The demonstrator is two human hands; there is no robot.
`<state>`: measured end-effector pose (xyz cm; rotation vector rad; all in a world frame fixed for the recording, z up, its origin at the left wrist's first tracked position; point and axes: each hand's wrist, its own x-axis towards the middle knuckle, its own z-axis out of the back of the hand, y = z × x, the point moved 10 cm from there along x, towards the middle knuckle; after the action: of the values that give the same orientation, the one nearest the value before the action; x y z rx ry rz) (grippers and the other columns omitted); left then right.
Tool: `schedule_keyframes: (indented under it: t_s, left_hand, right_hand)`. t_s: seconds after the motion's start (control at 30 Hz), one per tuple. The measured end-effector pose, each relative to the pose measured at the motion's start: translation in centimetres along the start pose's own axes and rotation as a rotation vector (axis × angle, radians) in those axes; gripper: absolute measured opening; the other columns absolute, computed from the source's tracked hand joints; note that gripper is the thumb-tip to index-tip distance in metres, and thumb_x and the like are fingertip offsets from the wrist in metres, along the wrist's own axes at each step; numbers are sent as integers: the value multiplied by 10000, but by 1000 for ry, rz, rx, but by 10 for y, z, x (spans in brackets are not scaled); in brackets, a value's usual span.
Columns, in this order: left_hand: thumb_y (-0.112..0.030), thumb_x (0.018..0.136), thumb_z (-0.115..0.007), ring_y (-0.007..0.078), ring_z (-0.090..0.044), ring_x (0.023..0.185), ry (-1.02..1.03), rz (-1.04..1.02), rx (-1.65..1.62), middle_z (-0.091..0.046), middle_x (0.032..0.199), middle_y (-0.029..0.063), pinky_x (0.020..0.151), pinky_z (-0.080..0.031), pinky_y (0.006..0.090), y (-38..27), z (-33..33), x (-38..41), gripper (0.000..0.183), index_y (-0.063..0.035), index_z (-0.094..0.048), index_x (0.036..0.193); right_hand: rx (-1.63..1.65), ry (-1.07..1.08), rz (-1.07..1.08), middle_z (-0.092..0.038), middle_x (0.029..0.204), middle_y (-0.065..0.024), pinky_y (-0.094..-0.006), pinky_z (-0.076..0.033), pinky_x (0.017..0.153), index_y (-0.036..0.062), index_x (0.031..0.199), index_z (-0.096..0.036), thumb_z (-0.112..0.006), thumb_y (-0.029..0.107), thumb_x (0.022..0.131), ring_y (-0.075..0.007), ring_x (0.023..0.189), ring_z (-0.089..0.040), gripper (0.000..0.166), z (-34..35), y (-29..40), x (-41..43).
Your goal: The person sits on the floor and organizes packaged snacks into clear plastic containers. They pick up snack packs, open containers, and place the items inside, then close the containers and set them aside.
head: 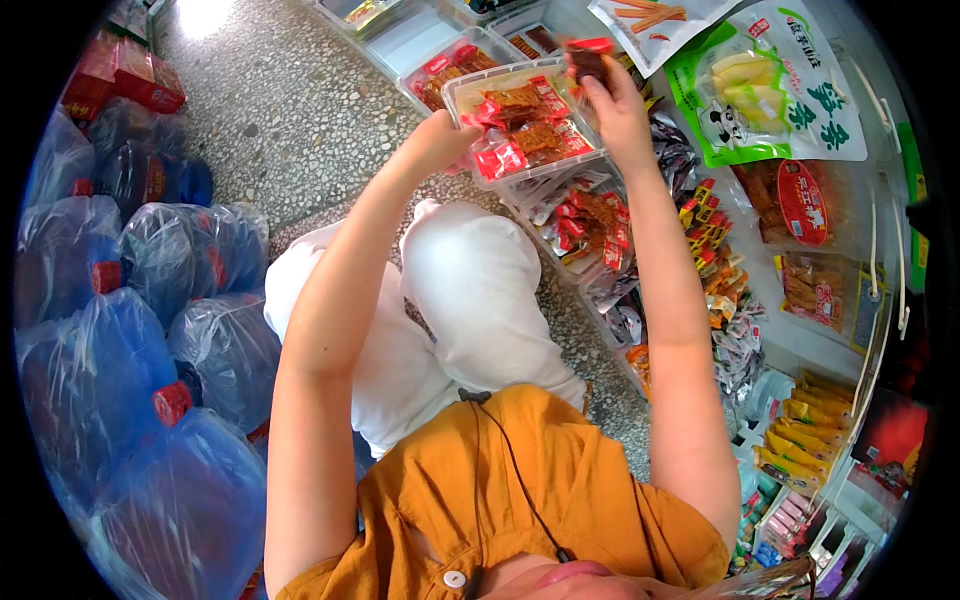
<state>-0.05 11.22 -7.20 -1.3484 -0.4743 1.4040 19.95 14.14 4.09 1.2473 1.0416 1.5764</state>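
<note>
My left hand (444,141) grips the left side of a clear plastic container (536,171) and holds it tilted above other tubs. Inside it lie several small snack packets (536,139) with red ends and brown contents. Pinched in the fingers of my right hand (621,112) is a red and dark brown snack packet (589,58), slightly blurred, just above the container's far right corner. Below my right forearm sits another clear tub (559,259) with more red-ended packets (592,221).
Plastic-wrapped blue water bottles (112,375) crowd the left, with red boxes (124,75) behind. On the right, a shelf carries a green-white snack bag (765,90), loose sachets (709,232) and yellow packets (799,431). White-trousered knees (472,262) rise over the speckled floor (300,97).
</note>
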Motion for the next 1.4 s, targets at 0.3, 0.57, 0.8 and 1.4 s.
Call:
schedule_keyframes:
  t_s: [0.3,0.57,0.8,1.4]
  left_hand:
    - [-361,854,-596,192,-653,791,83,46,35,-639,943,121,659,-557,322,-5,-4,-6,449,4,-527,1106]
    - [-390,853,-588,197,-654,805,110,64,42,-639,955,117,639,-560,318,0,-5,2,465,9,-541,1087]
    - [-419,857,-575,201,-666,728,22,77,323,-659,824,124,569,-538,333,3,6,1,461,28,-592,971]
    - [-263,879,-619,111,-571,889,72,-466,-121,-615,948,39,783,-459,259,-90,-34,-53,330,-2,-543,1065]
  right_hand:
    - [-997,436,165,-572,1190,-80,-392,-400,967,93,1213,-512,-675,123,743,-281,1166,-463,498,-72,-50,0]
    - [-585,358,58,-596,1127,-107,-341,-431,917,93,1222,-501,-630,136,809,-258,1046,-563,435,-47,-47,16]
    - [619,38,-275,-582,1133,-183,-392,-478,899,-25,1230,-434,-477,118,930,-263,1034,-588,335,-21,2,-38]
    - [516,-42,-332,-563,1164,-83,-302,-433,905,-12,1228,-468,-536,169,925,-151,1049,-541,360,-29,-1,-94]
